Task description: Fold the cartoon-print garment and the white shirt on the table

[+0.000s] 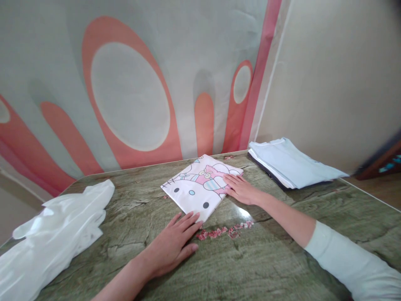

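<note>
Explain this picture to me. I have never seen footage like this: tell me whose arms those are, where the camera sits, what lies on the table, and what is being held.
There is no machine here. The single picture comes from a camera worn on a person's head, looking forward and down, so the two arms are that person's own. The left hand lies flat on the table, fingertips at the near corner of a folded cartoon-print cloth. The right hand rests flat on that cloth's right edge. Neither hand grips anything. A crumpled white cloth lies at the left, and a stack of folded fabrics at the far right.
</note>
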`<move>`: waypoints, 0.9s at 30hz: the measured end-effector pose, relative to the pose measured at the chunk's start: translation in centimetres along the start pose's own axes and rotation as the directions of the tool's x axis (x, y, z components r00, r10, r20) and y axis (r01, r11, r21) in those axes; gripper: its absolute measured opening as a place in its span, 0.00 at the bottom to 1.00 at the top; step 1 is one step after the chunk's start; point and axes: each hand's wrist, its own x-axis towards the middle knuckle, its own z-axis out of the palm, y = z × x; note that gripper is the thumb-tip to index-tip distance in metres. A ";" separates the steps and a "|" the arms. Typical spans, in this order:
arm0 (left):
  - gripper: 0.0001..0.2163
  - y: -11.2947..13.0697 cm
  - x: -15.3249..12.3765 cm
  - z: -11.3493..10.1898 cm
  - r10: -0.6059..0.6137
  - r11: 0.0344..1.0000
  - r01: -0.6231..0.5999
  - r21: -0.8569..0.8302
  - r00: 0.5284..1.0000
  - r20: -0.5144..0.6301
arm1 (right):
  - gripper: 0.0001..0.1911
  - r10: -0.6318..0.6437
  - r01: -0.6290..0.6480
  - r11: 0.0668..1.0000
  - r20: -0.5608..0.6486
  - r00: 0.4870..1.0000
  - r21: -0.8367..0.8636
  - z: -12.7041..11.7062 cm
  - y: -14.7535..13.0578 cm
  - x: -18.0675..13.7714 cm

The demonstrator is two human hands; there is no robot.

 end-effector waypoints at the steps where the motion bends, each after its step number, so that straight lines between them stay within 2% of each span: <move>1: 0.24 0.0 0.0 0.0 0.000 1.000 0.000 0.002 1.000 -0.001 | 0.33 0.047 -0.047 0.999 0.001 0.999 -0.011 0.0 0.9 0.0; 7: 0.25 0.0 -0.1 0.0 0.002 1.000 -0.002 0.006 1.000 0.011 | 0.33 0.243 -0.245 0.969 -0.033 0.969 -0.039 0.1 4.6 -0.1; 12: 0.24 0.1 -0.1 -0.3 -0.003 1.000 0.003 0.014 1.000 0.030 | 0.22 0.381 -0.375 0.924 -0.222 0.898 0.071 0.1 6.8 0.4; 16: 0.21 0.1 0.1 -0.3 -0.036 0.999 0.035 0.023 0.999 0.010 | 0.16 0.423 -0.404 0.906 -0.273 0.864 0.127 -0.5 7.9 1.0; 22: 0.15 -0.1 0.5 -0.3 -0.096 0.991 0.105 0.083 0.990 -0.106 | 0.12 0.412 -0.346 0.897 -0.237 0.880 0.275 -1.3 7.5 1.0; 24: 0.14 -0.9 0.4 -0.3 -0.121 0.984 0.138 0.109 0.981 -0.149 | 0.12 0.411 -0.332 0.881 -0.199 0.890 0.338 -1.5 7.1 0.9; 27: 0.15 -3.6 -0.2 -0.2 -0.184 0.969 0.213 0.123 0.960 -0.212 | 0.13 0.413 -0.326 0.835 -0.115 0.903 0.444 -1.8 6.4 0.7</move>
